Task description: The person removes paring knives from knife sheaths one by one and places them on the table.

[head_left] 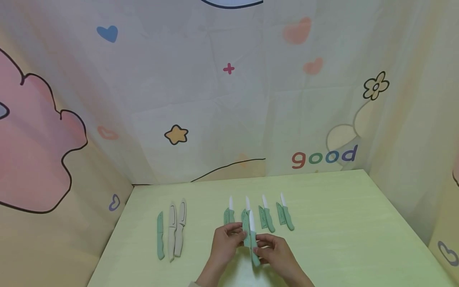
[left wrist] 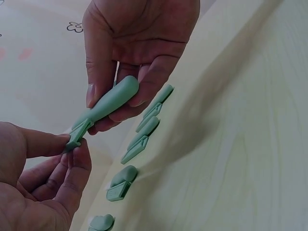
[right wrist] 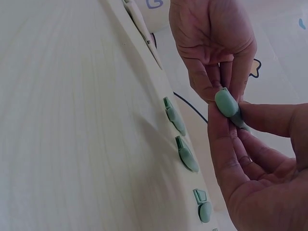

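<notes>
In the head view my right hand grips the green handle of a paring knife, its white blade pointing up and away. My left hand pinches a green blade sheath close beside the blade. In the left wrist view the sheath sits between left thumb and fingers, overlapping the front of the knife handle. From the right wrist the handle's rounded butt faces the camera, held between thumb and fingers; the blade is hidden there.
Several green knives with white blades lie in a row behind the hands, each beside its green sheath, such as the rightmost knife. At left lie a sheathed green knife and two sheathed beige knives. A printed curtain stands behind the table.
</notes>
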Motion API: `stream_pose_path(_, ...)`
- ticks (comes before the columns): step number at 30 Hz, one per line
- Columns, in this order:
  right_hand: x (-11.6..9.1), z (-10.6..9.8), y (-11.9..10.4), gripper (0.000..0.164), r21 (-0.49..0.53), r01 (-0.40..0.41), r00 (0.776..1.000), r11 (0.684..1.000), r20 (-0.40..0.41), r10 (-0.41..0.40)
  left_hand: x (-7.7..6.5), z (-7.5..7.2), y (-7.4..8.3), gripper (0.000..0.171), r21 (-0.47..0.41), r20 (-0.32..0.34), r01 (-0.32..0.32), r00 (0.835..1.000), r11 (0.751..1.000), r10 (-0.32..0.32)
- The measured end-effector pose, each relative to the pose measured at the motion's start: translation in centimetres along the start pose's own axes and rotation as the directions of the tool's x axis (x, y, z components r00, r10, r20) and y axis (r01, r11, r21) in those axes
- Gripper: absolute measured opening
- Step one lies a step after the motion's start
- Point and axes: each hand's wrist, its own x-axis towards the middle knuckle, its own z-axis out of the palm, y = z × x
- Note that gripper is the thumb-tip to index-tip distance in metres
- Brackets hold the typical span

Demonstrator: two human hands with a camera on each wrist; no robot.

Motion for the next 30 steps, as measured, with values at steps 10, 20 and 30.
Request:
stream_pose_path(10, -0.1, 0.0, -0.3, 0.042, -0.021, 0.017, 0.999, 1.000, -0.033, -0.018, -0.5, 0.4, -0.1, 0.030, 0.008, 0.008, -0.007, 1.000, 1.000, 0.007)
stream_pose_path(20, 0.0, 0.1, 0.0, 0.042, -0.035, -0.001, 0.999, 0.999, -0.055, -0.001, -1.0, 0.6, -0.4, 0.029, 0.039, -0.009, -0.010, 1.000, 0.999, 0.010)
stream_pose_path(30, 0.5, 0.2, 0.7, 0.042, -0.024, -0.010, 0.998, 1.000, -0.055, 0.009, -1.5, 0.4, -0.9, 0.029, 0.068, -0.014, -0.012, 1.000, 0.998, 0.013)
